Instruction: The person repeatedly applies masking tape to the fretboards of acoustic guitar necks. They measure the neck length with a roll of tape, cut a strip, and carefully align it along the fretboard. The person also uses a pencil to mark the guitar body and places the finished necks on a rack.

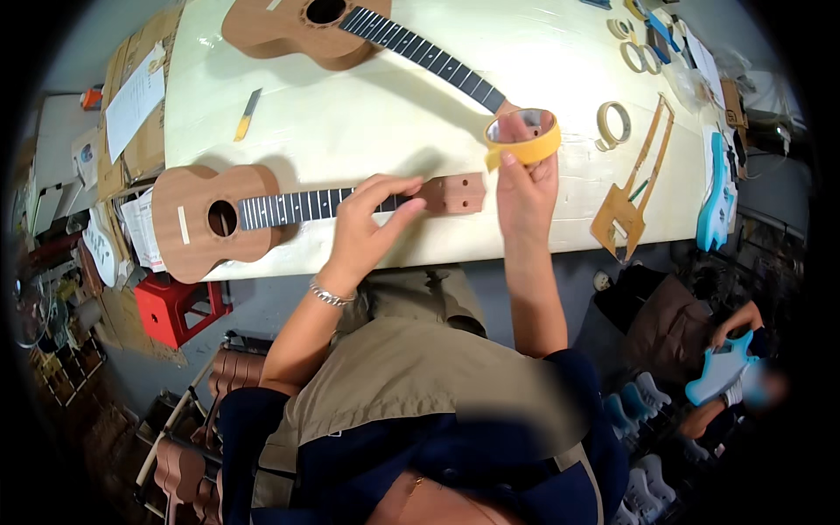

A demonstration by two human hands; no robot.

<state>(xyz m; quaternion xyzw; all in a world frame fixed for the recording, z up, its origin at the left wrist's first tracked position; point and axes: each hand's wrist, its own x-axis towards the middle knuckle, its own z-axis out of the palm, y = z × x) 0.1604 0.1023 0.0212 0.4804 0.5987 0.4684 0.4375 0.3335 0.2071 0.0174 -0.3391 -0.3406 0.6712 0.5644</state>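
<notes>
My left hand [372, 219] rests on the neck of the near ukulele [262, 214], fingers spread and pressing down on the fretboard close to the headstock, not closed around anything. The ukulele lies flat along the front edge of the pale table [367, 122], body to my left, headstock to my right. My right hand [528, 179] keeps a firm grip on a roll of yellow masking tape [523, 137], lifted just above and right of the headstock, with a short tab of tape hanging off its left side. A second ukulele [350, 31] lies farther back on the table. A small yellow-handled knife [247, 114] sits between the two instruments, and another tape roll [613, 125] stands right of my raised hand, beside a flat wooden template [632, 188].
</notes>
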